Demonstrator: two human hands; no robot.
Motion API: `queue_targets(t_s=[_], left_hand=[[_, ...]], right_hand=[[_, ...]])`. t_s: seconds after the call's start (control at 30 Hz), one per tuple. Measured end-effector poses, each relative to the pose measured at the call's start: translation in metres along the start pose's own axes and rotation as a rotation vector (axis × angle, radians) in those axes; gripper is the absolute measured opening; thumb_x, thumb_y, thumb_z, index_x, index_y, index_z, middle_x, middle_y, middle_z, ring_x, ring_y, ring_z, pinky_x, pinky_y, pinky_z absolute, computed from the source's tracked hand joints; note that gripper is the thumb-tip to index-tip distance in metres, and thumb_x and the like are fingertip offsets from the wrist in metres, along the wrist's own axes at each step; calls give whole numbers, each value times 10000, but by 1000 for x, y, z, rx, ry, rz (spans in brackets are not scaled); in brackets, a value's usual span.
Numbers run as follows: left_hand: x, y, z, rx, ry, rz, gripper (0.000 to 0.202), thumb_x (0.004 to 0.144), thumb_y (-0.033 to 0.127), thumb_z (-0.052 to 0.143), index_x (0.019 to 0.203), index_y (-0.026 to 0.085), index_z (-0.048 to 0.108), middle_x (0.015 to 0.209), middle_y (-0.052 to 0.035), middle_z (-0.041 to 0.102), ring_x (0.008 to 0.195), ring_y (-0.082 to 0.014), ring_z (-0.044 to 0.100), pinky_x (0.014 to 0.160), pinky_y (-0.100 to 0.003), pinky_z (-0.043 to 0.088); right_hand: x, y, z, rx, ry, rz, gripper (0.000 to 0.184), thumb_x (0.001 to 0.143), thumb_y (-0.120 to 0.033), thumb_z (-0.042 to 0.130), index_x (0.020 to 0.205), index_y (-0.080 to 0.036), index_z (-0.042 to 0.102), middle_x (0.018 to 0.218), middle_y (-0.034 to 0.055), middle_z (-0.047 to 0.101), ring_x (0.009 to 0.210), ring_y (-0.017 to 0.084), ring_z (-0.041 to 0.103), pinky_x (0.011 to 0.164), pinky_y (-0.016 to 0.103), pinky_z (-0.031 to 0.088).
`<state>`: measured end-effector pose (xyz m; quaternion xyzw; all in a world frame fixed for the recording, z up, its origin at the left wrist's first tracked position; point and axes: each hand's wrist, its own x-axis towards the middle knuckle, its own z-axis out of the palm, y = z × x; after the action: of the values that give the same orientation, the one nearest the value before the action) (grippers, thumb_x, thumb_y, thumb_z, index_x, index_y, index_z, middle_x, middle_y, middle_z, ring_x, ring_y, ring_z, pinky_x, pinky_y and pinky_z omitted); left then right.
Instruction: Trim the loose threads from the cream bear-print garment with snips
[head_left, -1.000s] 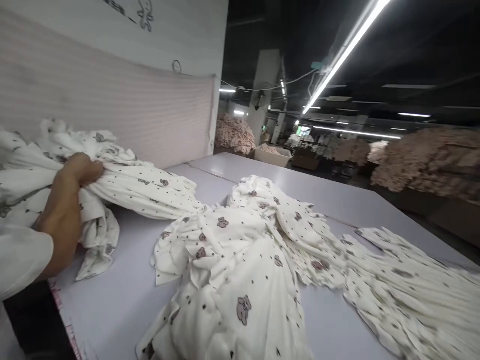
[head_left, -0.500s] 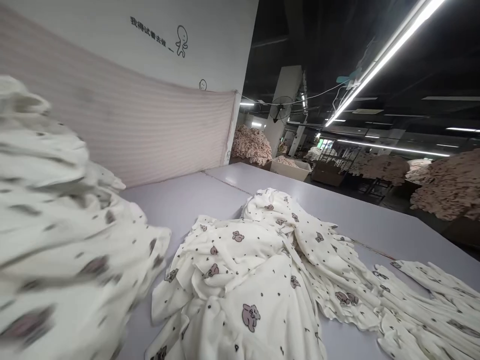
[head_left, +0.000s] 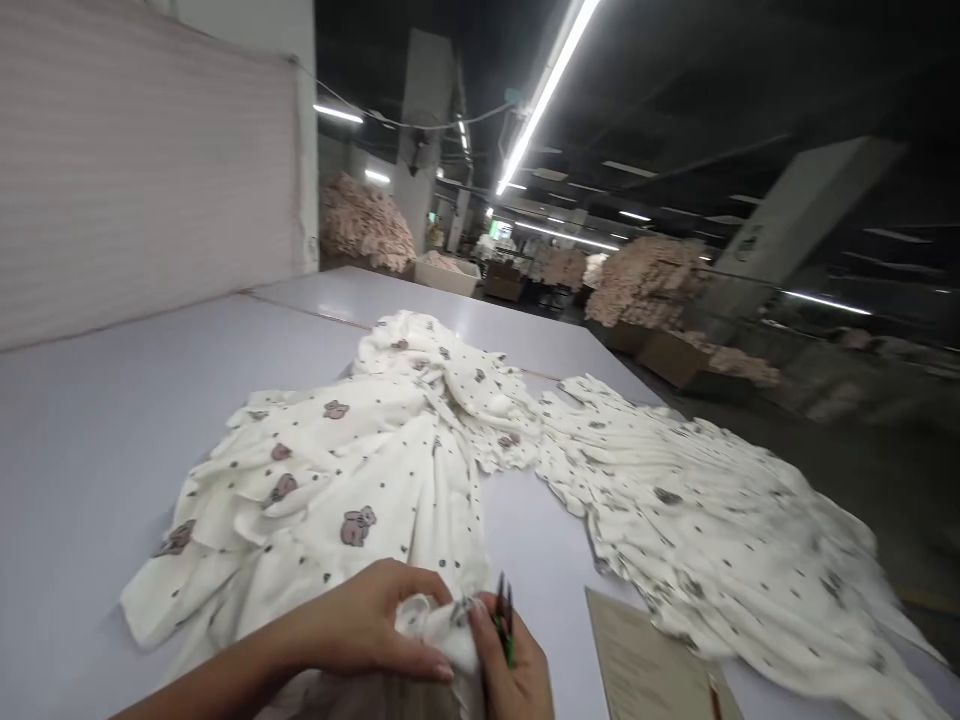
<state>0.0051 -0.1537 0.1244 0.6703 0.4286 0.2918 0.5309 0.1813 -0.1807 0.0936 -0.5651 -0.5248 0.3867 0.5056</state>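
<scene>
A white garment printed with small bears (head_left: 352, 480) lies crumpled on the pale table (head_left: 97, 410) in front of me. My left hand (head_left: 360, 625) pinches a fold of its near edge. My right hand (head_left: 514, 670) is closed beside it, holding a small dark pointed tool with a green part (head_left: 504, 612) against the same fold. Both hands sit at the bottom middle of the view.
A second spread of the same printed cloth (head_left: 697, 500) lies to the right. A brown card or paper (head_left: 645, 665) rests at the near right edge. A striped pink sheet (head_left: 142, 170) hangs on the left wall. Heaps of pinkish cloth (head_left: 645, 280) stand beyond the table.
The big bundle of cloth that my left hand dragged at the left is out of view. The view swung right and down, and both hands now hold the near garment's edge.
</scene>
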Motion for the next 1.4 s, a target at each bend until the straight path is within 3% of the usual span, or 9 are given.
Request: queue_targets(t_s=[0.13,0.33,0.47,0.73,0.8,0.97,1.07,1.17,1.4], left_hand=[[0,2,-2,-42,36,-16,408,831,482,516,592,152,537,544,53,396,549,-108,378,527,-211,296],[-3,8,-10,-57,256,-10,271,848,460,504,806,198,555,734,34,537,732,-157,490,706,-220,368],[-1,3,-10,-87,296,-14,282,873,487,431,860,224,532,740,34,557,734,-170,511,713,-231,396],[3,2,4,-19,14,-54,224,645,345,719,817,213,665,830,4,636,854,-220,540,800,-242,385],[4,2,9,-18,-63,-71,185,700,360,690,697,185,628,700,7,591,748,-190,517,713,-228,387],[6,-4,19,-141,-71,-93,383,839,513,468,646,183,450,637,32,415,636,-135,378,622,-228,360],[4,-6,23,-166,-52,-104,396,847,530,439,649,187,434,634,33,402,631,-137,372,607,-232,355],[1,-5,25,-143,-51,-71,333,857,498,450,751,188,510,723,9,508,729,-171,460,693,-242,385],[1,-3,27,-35,-89,-49,305,852,466,503,802,181,599,748,-2,582,754,-183,491,712,-239,384]], right_hand=[[6,-5,11,217,30,-10,276,794,-463,614,820,-190,630,768,15,646,768,189,608,691,227,480],[-21,23,11,228,97,-60,395,717,-508,680,968,-223,572,921,27,612,655,149,572,612,218,470],[-32,41,12,150,21,-122,296,811,-490,568,827,-198,612,767,22,596,702,177,553,655,233,435],[-15,28,5,363,-75,85,380,849,-519,512,671,-184,498,646,-16,452,641,147,438,607,237,390],[-13,25,8,376,-81,84,378,850,-514,510,669,-183,504,635,-19,452,642,149,450,613,242,402],[-21,28,16,320,118,68,246,846,-430,562,938,-203,564,851,13,532,785,168,536,709,238,444],[-31,27,18,195,231,-122,212,809,-357,614,974,-229,572,863,7,534,778,164,566,669,218,461],[-35,21,17,24,166,-299,73,825,-278,594,870,-221,604,785,-1,550,727,154,562,644,216,429],[-22,11,1,119,105,-47,254,882,-373,508,698,-198,504,643,-38,455,618,130,457,586,211,378]])
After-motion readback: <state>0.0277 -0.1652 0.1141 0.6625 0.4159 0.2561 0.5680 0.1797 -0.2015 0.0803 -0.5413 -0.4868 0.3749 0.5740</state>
